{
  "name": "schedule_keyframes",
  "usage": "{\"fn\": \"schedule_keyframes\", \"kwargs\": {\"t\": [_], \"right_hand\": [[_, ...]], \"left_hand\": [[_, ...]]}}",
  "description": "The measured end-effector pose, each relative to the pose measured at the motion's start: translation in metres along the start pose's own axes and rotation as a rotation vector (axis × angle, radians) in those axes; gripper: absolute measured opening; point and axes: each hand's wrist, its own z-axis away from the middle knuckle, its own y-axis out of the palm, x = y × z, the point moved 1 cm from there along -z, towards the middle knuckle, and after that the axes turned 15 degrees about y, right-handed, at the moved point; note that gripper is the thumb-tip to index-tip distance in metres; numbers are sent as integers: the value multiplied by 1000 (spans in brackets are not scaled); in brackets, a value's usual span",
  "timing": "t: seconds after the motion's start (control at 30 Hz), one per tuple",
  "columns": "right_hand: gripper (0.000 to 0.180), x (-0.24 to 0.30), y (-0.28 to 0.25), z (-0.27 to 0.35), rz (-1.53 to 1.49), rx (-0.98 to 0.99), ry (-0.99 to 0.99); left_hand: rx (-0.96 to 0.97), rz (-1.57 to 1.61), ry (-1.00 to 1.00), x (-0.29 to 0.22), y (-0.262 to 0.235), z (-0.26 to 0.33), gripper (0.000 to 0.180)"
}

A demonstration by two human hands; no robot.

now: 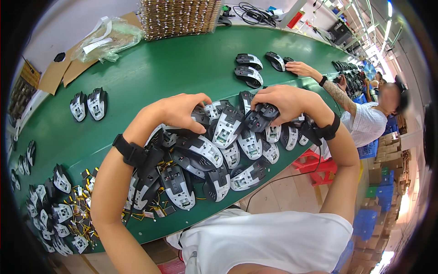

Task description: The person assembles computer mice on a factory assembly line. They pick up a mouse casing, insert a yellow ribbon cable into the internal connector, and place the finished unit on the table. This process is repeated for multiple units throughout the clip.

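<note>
Near the far edge of the desk (150,73), a wicker-like basket (178,17) packed with small wired parts, its contents too fine to tell apart. Beside it, a crumpled clear plastic bag (107,41) lying on flat cardboard sheets (57,73). At right, past the desk edge, stacked blue crates (365,223) and brown cartons (392,150) on the floor, plus a red stool (319,166) under the desk.

Long green surface, curving away toward bright ceiling lights. In the middle, a heap of black and white mouse shells (219,155), overlapping, undersides up. Further off, a pair of shells (89,104) standing apart to the left, and three more (250,68) near the far side. At lower left, more shells mixed with small circuit boards and yellow wires (80,201). Cables and a charger (253,13) beyond the basket.

Left hand (182,112) resting on top of the heap, fingers (200,101) curled down, tips touching a black shell; whether gripped, cannot tell. Black wrist strap (132,150) on that forearm. Right hand (285,102) closed around a black mouse shell (260,116) at the heap's far right, fingers wrapped over it. Black band (329,130) on that wrist, cable trailing down.

Further along the desk, another person in a white striped shirt (367,123), one hand (299,68) reaching onto the surface beside the three shells.
</note>
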Motion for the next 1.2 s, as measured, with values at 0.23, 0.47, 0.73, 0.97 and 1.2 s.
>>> {"fn": "schedule_keyframes", "kwargs": {"t": [0.23, 0.47, 0.73, 0.97, 1.2], "right_hand": [[74, -17, -11, -28, -96, 231, -34], [73, -25, -34, -10, -172, 105, 3], [57, -59, -2, 85, -264, -150, 522], [66, -34, 107, 81, -239, -611, 763], [56, 3, 148, 67, -307, -999, 917]], "left_hand": [[-61, -81, -34, 2, -2, -2, 79], [19, -123, -114, 3, -1, -4, 83], [34, -77, -134, 2, -7, -20, 89], [-8, -75, -171, 7, -6, -27, 88], [-136, -89, -149, 5, -19, -11, 70]]}}
